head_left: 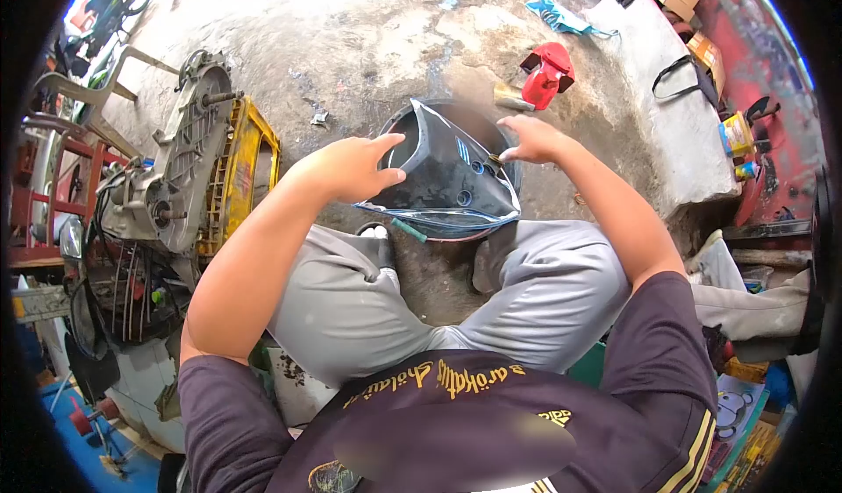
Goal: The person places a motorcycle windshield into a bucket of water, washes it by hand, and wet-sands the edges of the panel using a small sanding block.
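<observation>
Our left hand (351, 167) spreads at the tub's (481, 125) left, our right hand (537, 139) at its right, fingers parted, contact unclear. The dark panel (441, 164) lies over the tub, probably so its rim supports it.

Dark short-sleeved shirt (491, 405) with yellow lettering (431, 381), loose grey trousers (539, 274).

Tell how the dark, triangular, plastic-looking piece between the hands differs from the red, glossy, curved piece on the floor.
The dark piece has pale edges and blue stripes; the red piece has dark sides. The dark piece lies between the left hand and right hand; the red piece is beyond them on the floor. Both look smooth.
</observation>
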The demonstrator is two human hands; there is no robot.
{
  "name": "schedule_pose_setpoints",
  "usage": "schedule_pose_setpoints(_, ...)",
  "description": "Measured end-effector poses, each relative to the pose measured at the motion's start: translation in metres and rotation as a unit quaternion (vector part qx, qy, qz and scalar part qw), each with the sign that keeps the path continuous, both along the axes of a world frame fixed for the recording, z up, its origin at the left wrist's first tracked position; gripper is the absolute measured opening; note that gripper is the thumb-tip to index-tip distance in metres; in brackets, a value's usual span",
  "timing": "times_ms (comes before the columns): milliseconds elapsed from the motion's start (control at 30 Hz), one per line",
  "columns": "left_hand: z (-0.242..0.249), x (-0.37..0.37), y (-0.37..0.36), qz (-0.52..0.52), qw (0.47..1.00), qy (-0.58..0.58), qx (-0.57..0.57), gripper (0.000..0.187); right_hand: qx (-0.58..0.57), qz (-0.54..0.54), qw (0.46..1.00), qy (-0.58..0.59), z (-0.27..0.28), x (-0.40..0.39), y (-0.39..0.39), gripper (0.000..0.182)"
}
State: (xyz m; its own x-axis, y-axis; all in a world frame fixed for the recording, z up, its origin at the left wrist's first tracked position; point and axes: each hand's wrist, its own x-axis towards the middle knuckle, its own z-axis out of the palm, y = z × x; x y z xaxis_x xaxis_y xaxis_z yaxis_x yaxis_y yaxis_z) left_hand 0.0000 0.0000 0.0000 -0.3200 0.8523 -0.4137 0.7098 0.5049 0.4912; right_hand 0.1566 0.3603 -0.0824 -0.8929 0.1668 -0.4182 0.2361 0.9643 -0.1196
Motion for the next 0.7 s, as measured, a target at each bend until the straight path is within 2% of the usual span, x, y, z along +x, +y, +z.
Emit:
schedule_pose_setpoints(67, -0.001, -0.006, -0.017, -0.011, 1.000, 0.011, 0.009, 0.072, -0.141, 0.017, 0.990, -0.008, -0.022, -0.001, -0.022, 0.083)
schedule_pose_setpoints(100, -0.019, 0.009, 0.032, -0.016, 0.998, -0.017, 0.059, 0.072, -0.089, 0.050, 0.995, -0.015, -0.013, 0.031, 0.036, 0.082)
schedule_pose_setpoints(167, -0.004, 0.011, 0.029, -0.038, 0.998, -0.049, -0.006, 0.071, -0.123, 0.003, 0.991, -0.042, -0.022, 0.035, 0.008, 0.078)
schedule_pose_setpoints(200, 0.002, 0.006, 0.022, -0.038, 0.998, -0.039, -0.018, 0.071, -0.146, 0.003, 0.989, -0.018, -0.037, 0.026, -0.005, 0.073)
schedule_pose_setpoints(300, -0.006, 0.003, 0.025, -0.039, 0.999, -0.016, 0.021, 0.069, -0.141, -0.004, 0.990, 0.005, -0.048, 0.018, 0.000, 0.067)
schedule_pose_setpoints(500, -0.004, 0.010, 0.039, -0.047, 0.998, -0.031, -0.024, 0.070, -0.141, 0.034, 0.988, 0.047, -0.056, 0.024, 0.010, 0.059)
schedule_pose_setpoints(567, -0.040, 0.010, 0.035, -0.082, 0.996, 0.047, 0.000, 0.071, -0.148, 0.035, 0.987, 0.050, -0.062, 0.025, 0.005, 0.058)
schedule_pose_setpoints(600, -0.028, 0.018, 0.043, -0.079, 0.991, 0.074, -0.077, 0.073, -0.150, 0.030, 0.987, 0.055, -0.061, 0.025, 0.002, 0.052)
schedule_pose_setpoints(633, -0.029, 0.023, 0.049, -0.079, 0.991, 0.075, -0.078, 0.073, -0.151, 0.030, 0.987, 0.056, -0.061, 0.024, 0.003, 0.052)
schedule_pose_setpoints(700, -0.034, 0.031, 0.059, -0.113, 0.973, 0.178, -0.097, 0.075, -0.127, 0.062, 0.988, 0.069, -0.060, 0.025, 0.002, 0.047)
